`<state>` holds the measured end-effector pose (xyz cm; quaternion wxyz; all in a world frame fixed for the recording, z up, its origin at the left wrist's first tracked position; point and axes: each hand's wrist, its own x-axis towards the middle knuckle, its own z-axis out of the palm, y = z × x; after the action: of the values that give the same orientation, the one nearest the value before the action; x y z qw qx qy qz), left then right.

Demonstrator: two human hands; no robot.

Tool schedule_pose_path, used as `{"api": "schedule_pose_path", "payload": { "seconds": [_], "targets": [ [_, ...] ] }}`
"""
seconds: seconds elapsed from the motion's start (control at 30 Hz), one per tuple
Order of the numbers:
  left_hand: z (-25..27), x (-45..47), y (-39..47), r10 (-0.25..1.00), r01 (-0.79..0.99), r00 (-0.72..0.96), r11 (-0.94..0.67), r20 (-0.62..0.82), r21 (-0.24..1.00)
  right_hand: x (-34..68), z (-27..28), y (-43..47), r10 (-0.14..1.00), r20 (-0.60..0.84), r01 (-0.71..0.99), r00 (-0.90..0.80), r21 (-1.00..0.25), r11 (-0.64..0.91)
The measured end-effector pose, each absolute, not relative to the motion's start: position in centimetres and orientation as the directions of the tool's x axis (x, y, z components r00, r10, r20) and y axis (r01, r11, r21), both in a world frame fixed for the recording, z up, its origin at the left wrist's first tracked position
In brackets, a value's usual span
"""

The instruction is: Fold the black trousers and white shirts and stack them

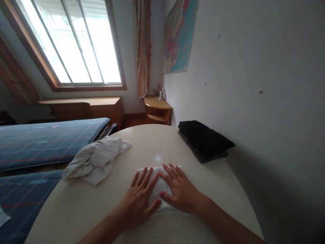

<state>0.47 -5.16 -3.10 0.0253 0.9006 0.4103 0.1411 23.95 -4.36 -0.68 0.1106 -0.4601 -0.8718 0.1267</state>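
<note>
Left hand and right hand spread flat on white cloth, lower centre; creases might be caused by uneven pressure.

Daylight is blowing out the wood-framed window; patterned orange curtains are hanging either side. Map is hanging on the white wall, right, where small dark marks are showing and shadow is pooling low. Wooden desk is standing under the window, corner shelf beside the wall. Blue plaid cushions are sitting left of the round cream table.
</note>
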Motion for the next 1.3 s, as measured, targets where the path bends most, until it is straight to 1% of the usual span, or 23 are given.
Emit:
{"api": "schedule_pose_path", "payload": {
  "seconds": [0.13, 0.23, 0.3, 0.37, 0.43, 0.5, 0.6, 0.7, 0.83, 0.93, 1.0, 1.07, 1.17, 1.23, 1.3],
  "targets": [
    [-2.8, -0.3, -4.9, 0.762, 0.732, 0.623, -0.648, 0.180, 0.210, 24.1, -0.2, -4.8, 0.868, 0.086, 0.822, -0.489, -0.286, 0.492],
    [-1.8, -0.4, -5.3, 0.741, 0.713, 0.629, -0.671, 0.237, 0.204, 24.1, 0.6, -5.3, 0.905, 0.119, 0.878, -0.408, -0.220, 0.425],
    [-0.9, -0.1, -5.8, 0.661, 0.633, 0.703, -0.750, 0.261, 0.193, 24.2, 1.2, -5.6, 0.931, 0.127, 0.917, -0.343, -0.168, 0.361],
    [-0.1, 0.5, -6.3, 0.533, 0.499, 0.812, -0.845, 0.238, 0.193, 24.4, 1.8, -5.8, 0.954, 0.116, 0.949, -0.276, -0.122, 0.290],
    [0.5, 1.0, -6.7, 0.420, 0.381, 0.885, -0.901, 0.200, 0.206, 24.6, 2.3, -6.0, 0.976, 0.092, 0.975, -0.200, -0.081, 0.207],
    [0.8, 1.4, -6.8, 0.378, 0.336, 0.908, -0.915, 0.181, 0.225, 25.0, 2.5, -6.1, 0.991, 0.055, 0.991, -0.119, -0.050, 0.122],
    [0.9, 1.5, -6.7, 0.388, 0.337, 0.902, -0.907, 0.190, 0.253, 25.4, 2.6, -6.1, 1.000, 0.001, 0.999, -0.029, -0.039, 0.029],
    [0.7, 1.2, -6.3, 0.389, 0.333, 0.892, -0.910, 0.229, 0.246, 25.9, 2.4, -6.1, 0.999, -0.047, 0.997, 0.014, -0.078, -0.018],
    [-0.2, 0.9, -5.8, 0.383, 0.338, 0.875, -0.921, 0.297, 0.191, 26.3, 1.9, -5.8, 0.996, -0.088, 0.985, 0.019, -0.169, -0.033],
    [-0.5, 0.9, -5.6, 0.405, 0.371, 0.862, -0.914, 0.304, 0.167, 26.4, 1.8, -5.5, 0.994, -0.101, 0.980, 0.042, -0.192, -0.060],
    [-0.3, 0.9, -5.6, 0.429, 0.388, 0.853, -0.902, 0.296, 0.189, 26.5, 1.9, -5.4, 0.993, -0.106, 0.977, 0.051, -0.201, -0.072],
    [0.1, 0.9, -5.8, 0.437, 0.376, 0.852, -0.894, 0.290, 0.243, 26.7, 2.0, -5.3, 0.992, -0.113, 0.970, 0.063, -0.227, -0.087],
    [0.4, 0.7, -5.9, 0.459, 0.367, 0.835, -0.875, 0.302, 0.317, 26.8, 2.3, -4.9, 0.989, -0.133, 0.942, 0.059, -0.321, -0.099],
    [0.2, 0.5, -5.9, 0.522, 0.431, 0.794, -0.845, 0.313, 0.316, 26.9, 2.4, -4.5, 0.988, -0.150, 0.922, 0.044, -0.376, -0.098],
    [-0.3, 0.4, -5.7, 0.588, 0.517, 0.755, -0.806, 0.290, 0.289, 26.7, 2.4, -4.0, 0.986, -0.164, 0.917, 0.035, -0.386, -0.097]
  ]
}}
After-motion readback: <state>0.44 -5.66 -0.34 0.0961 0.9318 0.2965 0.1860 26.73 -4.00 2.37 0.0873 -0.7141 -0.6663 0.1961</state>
